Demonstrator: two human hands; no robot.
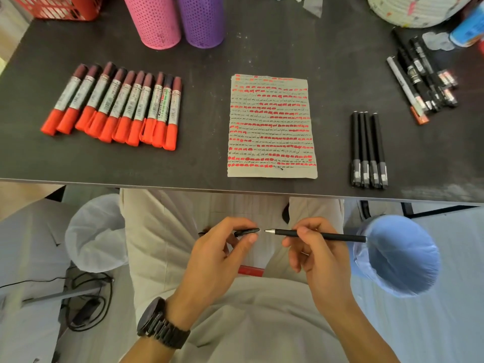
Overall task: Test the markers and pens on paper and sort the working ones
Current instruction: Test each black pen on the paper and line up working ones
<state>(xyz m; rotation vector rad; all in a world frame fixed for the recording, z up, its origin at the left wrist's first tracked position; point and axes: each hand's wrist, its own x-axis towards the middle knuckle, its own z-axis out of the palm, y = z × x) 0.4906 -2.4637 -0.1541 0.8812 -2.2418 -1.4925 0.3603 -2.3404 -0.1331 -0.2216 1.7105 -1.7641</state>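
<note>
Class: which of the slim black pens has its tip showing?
The pen in the right hand: silver tip bare, its cap in the left hand. The four others lie on the table.

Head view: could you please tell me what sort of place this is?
Likely a craft or classroom desk: rows of red markers and black pens, a scribble-covered test paper, and two perforated holders.

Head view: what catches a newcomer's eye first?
The row of red markers lying left on the table and the paper at its centre, packed with red and black test strokes. Below the table edge, the left hand holds a black cap and the right hand an uncapped black pen.
</note>
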